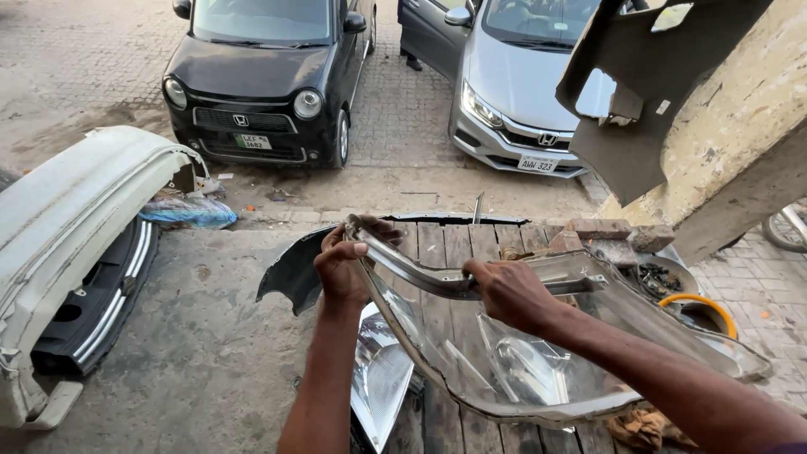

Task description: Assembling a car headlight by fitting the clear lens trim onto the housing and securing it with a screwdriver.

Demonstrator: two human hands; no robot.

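A clear car headlight lens cover (504,370) is held up in front of me, above a wooden pallet (458,244). My left hand (343,267) grips its upper left corner. My right hand (508,292) clasps the grey rim that runs along its top edge. A second headlight unit (380,378) lies below, partly hidden behind the lens and my left arm.
A white car bumper (67,219) lies at the left on the concrete. A dark fender piece (290,273) sits behind the pallet. Bricks (609,235) and a yellow-rimmed tub (702,307) are at the right. A black car (261,76) and a silver car (521,76) are parked ahead.
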